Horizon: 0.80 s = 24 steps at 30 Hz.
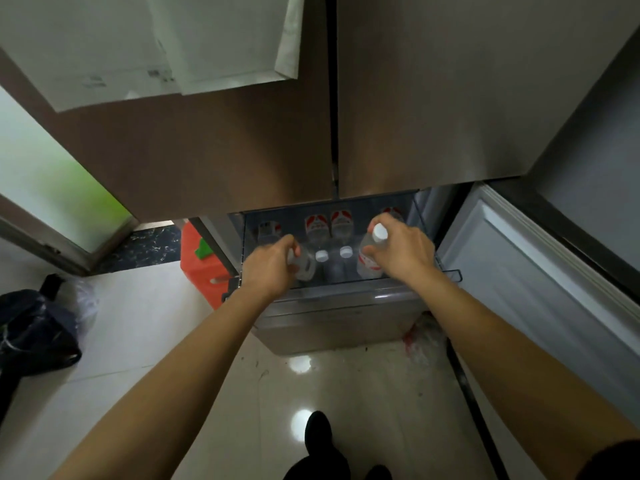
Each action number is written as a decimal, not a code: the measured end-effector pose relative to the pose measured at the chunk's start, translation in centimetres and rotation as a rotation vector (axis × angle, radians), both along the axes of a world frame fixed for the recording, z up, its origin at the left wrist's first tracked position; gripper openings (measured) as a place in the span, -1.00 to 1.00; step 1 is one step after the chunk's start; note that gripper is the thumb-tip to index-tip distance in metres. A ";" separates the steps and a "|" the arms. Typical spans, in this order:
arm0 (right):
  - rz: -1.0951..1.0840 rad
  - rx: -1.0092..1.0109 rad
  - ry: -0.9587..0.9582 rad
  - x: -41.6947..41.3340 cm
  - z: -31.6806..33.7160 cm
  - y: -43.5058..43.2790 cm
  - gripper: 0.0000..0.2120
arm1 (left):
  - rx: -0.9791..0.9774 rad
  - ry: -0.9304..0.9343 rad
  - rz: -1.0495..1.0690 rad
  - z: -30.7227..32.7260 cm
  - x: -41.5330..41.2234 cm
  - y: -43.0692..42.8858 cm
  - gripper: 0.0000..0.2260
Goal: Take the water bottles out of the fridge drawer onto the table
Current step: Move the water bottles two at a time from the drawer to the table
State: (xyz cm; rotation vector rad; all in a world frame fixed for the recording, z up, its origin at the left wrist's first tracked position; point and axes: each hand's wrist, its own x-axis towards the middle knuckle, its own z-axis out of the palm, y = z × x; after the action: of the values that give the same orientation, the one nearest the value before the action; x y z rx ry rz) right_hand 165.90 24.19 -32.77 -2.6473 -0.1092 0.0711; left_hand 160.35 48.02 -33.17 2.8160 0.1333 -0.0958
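Well left of the pulled-out clear plastic fridge drawer (346, 289), a dark crumpled bag (31, 327) lies on the pale tiled floor (145, 341). Just left of the drawer stands an orange-red plastic stool (201, 271). At the drawer's left end the left hand (272, 268) curls round a clear plastic water bottle (306, 266) inside it. Two white-capped clear bottles (322, 256) stand upright in the drawer's middle. Over its right end the right hand (405, 252) grips a tilted red-labelled white-capped bottle (369, 261) near the neck. Right of the drawer, a white-lined fridge door (536, 278) stands open.
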 end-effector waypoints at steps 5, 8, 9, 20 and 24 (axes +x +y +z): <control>0.014 0.083 0.145 0.4 -1.1 -0.7 -0.61 | -0.003 0.014 0.016 -0.4 1.1 -0.8 -0.71; -0.019 0.165 0.150 0.4 -1.9 -0.2 -0.54 | 0.004 -0.077 0.044 -1.1 1.6 -0.7 -0.59; -0.022 0.170 0.142 0.4 -2.2 0.2 -0.54 | -0.025 -0.105 0.070 -1.4 1.7 -0.5 -0.57; -0.109 0.131 0.143 -0.3 -6.5 0.5 -0.24 | -0.583 -0.059 0.287 -6.5 2.7 -0.5 -0.23; -0.122 0.196 0.103 -0.3 -7.3 0.7 -0.31 | -0.492 -0.136 0.175 -7.6 2.5 -0.9 -0.32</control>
State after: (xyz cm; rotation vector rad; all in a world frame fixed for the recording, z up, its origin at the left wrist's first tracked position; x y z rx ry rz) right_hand 165.58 24.90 -40.04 -2.4434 0.0767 0.1481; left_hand 162.90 47.10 -40.77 2.3007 0.2816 0.0916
